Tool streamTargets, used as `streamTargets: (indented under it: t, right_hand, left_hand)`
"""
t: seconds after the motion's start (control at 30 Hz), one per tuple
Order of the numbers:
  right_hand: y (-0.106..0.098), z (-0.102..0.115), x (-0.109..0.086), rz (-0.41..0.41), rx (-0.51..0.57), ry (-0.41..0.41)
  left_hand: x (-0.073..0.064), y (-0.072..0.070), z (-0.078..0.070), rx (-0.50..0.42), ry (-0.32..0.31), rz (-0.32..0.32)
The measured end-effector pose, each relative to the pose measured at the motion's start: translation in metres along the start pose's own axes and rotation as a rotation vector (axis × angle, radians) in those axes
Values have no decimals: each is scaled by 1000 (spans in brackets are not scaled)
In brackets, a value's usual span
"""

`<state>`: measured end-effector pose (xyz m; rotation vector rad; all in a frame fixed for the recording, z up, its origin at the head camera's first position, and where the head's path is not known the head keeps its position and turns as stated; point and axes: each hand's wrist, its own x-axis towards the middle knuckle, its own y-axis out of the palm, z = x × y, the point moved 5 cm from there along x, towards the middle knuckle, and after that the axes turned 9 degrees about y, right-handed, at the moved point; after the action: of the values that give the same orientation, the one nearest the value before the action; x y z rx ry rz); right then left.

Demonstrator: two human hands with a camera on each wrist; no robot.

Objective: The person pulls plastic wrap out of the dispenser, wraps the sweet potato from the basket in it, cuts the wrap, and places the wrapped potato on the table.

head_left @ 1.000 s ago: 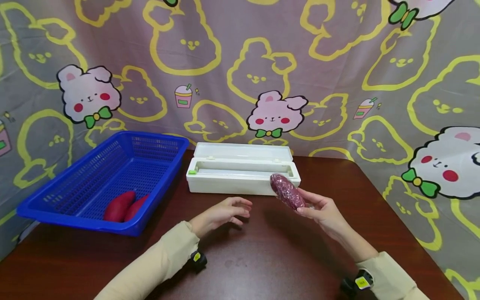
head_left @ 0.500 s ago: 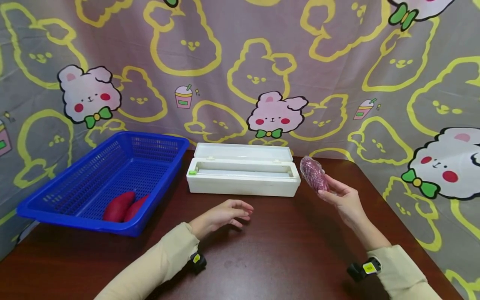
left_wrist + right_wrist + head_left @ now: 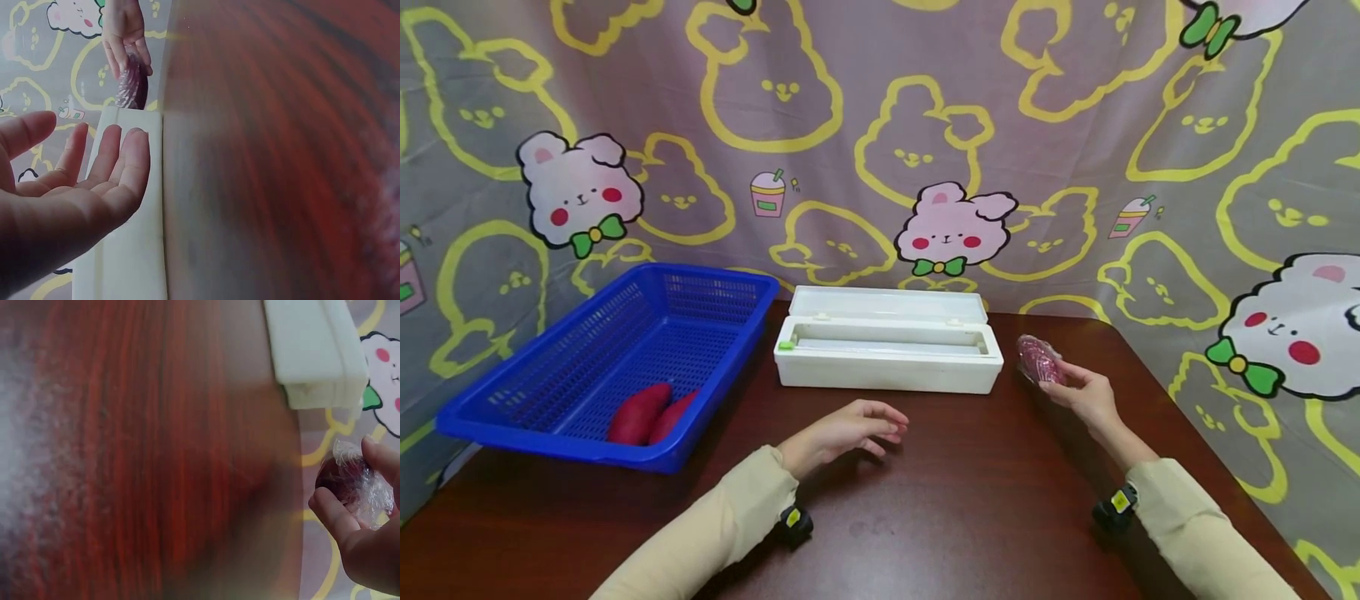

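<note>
My right hand (image 3: 1087, 402) pinches one end of a sweet potato (image 3: 1037, 360) wrapped in clear cling film, just right of the white cling film dispenser (image 3: 887, 372). In the right wrist view, thumb and fingers hold the wrapped sweet potato (image 3: 344, 478), and crinkled film bunches near the palm. Whether its underside touches the table cannot be made out. My left hand (image 3: 847, 431) hovers over the table in front of the dispenser, fingers loosely bent and holding nothing. The dispenser's lid (image 3: 887, 306) is raised at the back.
A blue plastic basket (image 3: 718, 367) stands on the left, with red sweet potatoes (image 3: 640, 414) in its near corner. A patterned curtain (image 3: 842, 108) hangs behind the brown table (image 3: 925, 500). A green tab (image 3: 786, 345) sits at the dispenser's left end.
My right hand has carried the wrapped sweet potato from in front of the dispenser to its right side, then lowered it toward the table. The left hand has barely moved.
</note>
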<state>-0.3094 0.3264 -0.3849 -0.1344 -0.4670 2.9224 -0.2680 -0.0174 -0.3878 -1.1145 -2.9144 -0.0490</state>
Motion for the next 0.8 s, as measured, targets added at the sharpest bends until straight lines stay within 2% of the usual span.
streamTargets:
  t: [0.17,0.27,0.5,0.57,0.73,0.8]
  right_hand:
    - [2,6,0,-21,-111,-30]
    - [2,8,0,-21,-155,-9]
    - [3,5,2,-18,-238,-1]
    - [3,6,2,-35,-280,-2]
    - [4,9,-1,-86,-418,-32]
    - [4,10,-2,-97,-443,-42]
  left_hand:
    - [-1,0,-1,2,5,13]
    - [-1,0,-2,3,9,16]
    - [1,-4,-4,65,37,-45]
    - [1,-4,-5,158,85,-37]
    - [1,-1,-15,492,315,-14]
    - [0,1,-20,577,363,-15]
